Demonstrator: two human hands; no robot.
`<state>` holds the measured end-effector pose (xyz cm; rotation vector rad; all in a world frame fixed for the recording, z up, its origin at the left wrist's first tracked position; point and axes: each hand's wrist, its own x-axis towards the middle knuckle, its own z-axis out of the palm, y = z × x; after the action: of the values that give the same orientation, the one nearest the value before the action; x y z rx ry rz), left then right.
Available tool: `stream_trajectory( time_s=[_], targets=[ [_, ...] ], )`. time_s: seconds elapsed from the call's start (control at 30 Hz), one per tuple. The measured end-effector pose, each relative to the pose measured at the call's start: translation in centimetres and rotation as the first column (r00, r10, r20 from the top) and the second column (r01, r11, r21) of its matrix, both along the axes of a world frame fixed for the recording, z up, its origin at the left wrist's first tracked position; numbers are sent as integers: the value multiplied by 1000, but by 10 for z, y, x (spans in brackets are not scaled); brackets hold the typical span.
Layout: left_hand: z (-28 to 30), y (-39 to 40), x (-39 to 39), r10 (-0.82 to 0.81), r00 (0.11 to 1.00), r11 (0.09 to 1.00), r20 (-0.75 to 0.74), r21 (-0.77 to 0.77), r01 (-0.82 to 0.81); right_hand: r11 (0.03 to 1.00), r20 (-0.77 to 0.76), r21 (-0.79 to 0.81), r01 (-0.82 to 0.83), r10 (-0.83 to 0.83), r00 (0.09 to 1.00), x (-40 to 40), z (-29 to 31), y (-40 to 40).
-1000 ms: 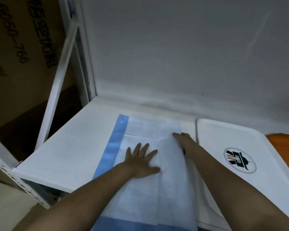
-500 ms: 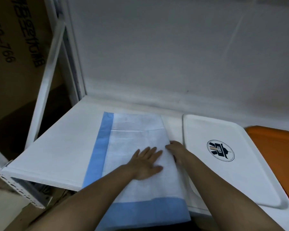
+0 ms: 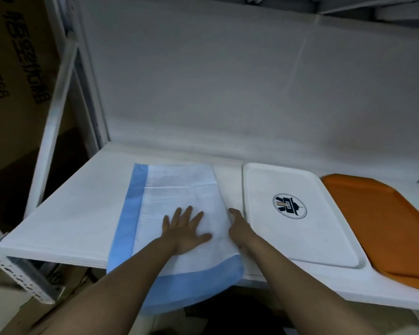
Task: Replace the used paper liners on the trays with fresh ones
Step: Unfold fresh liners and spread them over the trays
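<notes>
A white paper liner with blue borders lies on the white shelf, its near blue edge drooping over the shelf front. My left hand rests flat on the liner with fingers spread. My right hand is at the liner's right edge with its fingers tucked under or against that edge; the fingertips are hidden. To the right sits a white tray with a round dark logo, bare of any liner. Beyond it lies an orange tray, also bare.
A white back panel closes the shelf behind. A white metal rack post stands at the left, with a brown cardboard box beyond it. The perforated shelf rail juts out at the lower left.
The liner has slid toward me, and its near blue edge now hangs over the shelf front. Both hands came back with it. The view has pulled back, showing more of the orange tray.
</notes>
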<state>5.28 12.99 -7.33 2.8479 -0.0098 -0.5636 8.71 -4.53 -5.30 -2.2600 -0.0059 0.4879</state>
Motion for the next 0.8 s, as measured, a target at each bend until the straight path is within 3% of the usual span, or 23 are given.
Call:
stream_trajectory(
  time_s=[0.1, 0.17, 0.2, 0.27, 0.33, 0.4, 0.43, 0.47, 0.53, 0.63, 0.7, 0.73, 0.8],
  targets=[
    [-1, 12, -25, 99, 995, 993, -32, 68, -97, 995, -17, 99, 26, -24, 1000, -7, -1, 0],
    [0, 11, -37, 60, 998, 998, -14, 7, -60, 990, -43, 132, 44, -38, 998, -11, -1, 1],
    [6, 12, -42, 36, 999, 997, 31, -69, -34, 988, -54, 147, 47, -40, 998, -13, 0, 1],
    [22, 19, -55, 85, 992, 930, 91, -364, -47, 987, -63, 159, 32, -22, 998, -21, 4, 3],
    [30, 32, -59, 219, 974, 807, 58, -571, -147, 987, -23, 154, 42, -39, 999, -24, 4, 3],
    [30, 51, -66, 413, 905, 793, 103, -528, -302, 978, -24, 177, 110, -108, 994, -29, 5, 1],
    [27, 60, -67, 541, 825, 781, 163, -462, -421, 973, -35, 180, 146, -142, 989, -30, 5, 0],
    [21, 70, -69, 671, 717, 712, 189, -436, -551, 971, -50, 173, 162, -156, 986, -32, 6, -1],
    [12, 82, -81, 870, 486, 474, 83, -407, -781, 984, -49, 127, 122, -116, 992, -41, 11, -4],
    [4, 90, -97, 950, 276, 187, -144, -446, -875, 984, 89, -166, -70, 85, 992, -56, 16, -3],
    [-5, 93, -100, 932, 204, 19, -300, -520, -854, 905, 149, -382, -187, 260, 954, -67, 17, 0],
    [-9, 95, -101, 904, 208, -35, -373, -551, -834, 862, 136, -442, -249, 339, 931, -73, 16, 3],
    [-8, 96, -107, 860, 285, -17, -423, -582, -813, 789, 88, -494, -365, 463, 882, -83, 11, 8]
  ],
)
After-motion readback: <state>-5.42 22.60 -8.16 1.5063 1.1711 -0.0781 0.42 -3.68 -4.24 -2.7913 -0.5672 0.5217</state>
